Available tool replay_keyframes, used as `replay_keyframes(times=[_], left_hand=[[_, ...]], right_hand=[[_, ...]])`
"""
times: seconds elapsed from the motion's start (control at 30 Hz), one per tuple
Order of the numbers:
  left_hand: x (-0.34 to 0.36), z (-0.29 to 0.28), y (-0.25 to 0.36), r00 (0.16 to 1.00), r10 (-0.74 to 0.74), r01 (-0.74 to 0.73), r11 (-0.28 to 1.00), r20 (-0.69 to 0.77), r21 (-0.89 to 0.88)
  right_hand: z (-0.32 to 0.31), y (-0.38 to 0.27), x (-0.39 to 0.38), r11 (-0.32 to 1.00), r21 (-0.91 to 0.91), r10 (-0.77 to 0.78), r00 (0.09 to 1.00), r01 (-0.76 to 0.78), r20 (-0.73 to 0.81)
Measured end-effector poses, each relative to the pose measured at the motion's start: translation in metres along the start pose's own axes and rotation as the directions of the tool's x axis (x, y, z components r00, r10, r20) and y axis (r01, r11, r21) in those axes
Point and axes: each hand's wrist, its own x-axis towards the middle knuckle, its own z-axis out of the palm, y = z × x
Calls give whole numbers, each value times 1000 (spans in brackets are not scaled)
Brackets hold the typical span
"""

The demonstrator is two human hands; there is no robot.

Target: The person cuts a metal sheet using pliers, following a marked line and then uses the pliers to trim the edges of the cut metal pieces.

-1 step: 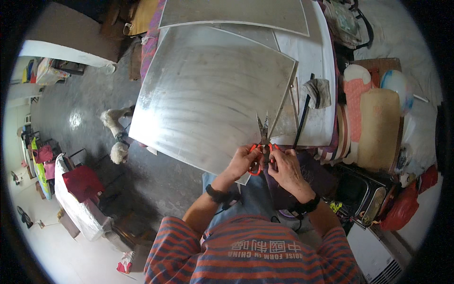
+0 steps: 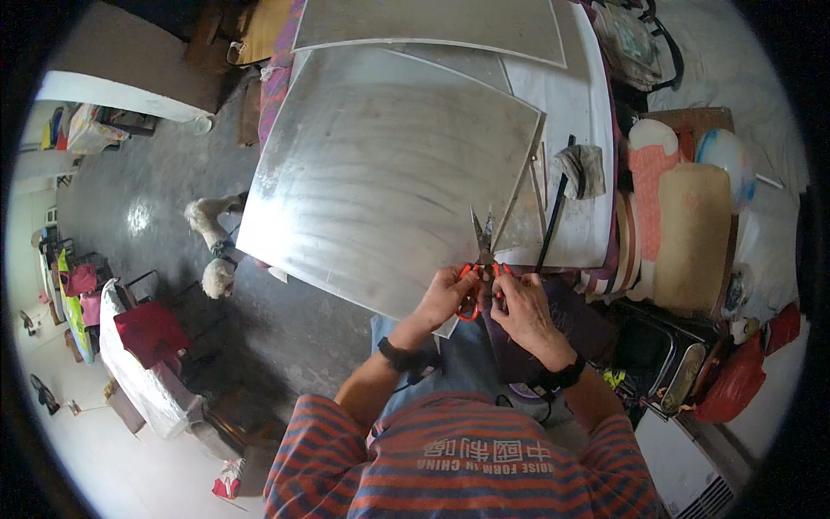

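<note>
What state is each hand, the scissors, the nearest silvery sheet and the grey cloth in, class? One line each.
Red-handled scissors, blades spread open, tips pointing away from the person.
Left hand, closed on the scissors.
Right hand, closed on the scissors.
Nearest silvery sheet, lying flat, marked with curved streaks.
Grey cloth, crumpled, partly over the black strip.

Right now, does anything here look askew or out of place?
Yes: the large, metallic-looking silver sheet lies askew on the white-covered table, its left corner overhanging the gray floor instead of following the table's edge.
</note>
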Motion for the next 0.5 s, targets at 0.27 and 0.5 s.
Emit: replay_keyframes(times=[0.27, 0.5], left_hand=[[-13, 10, -5, 998, -50, 46, 989, -23, -143], [-9, 9, 12, 994, -23, 57, 948, 111, -312]], right_hand=[[-28, 4, -13, 976, -155, -153, 988, 151, 0], [-59, 12, 1, 960, -213, -184, 983, 180, -1]])
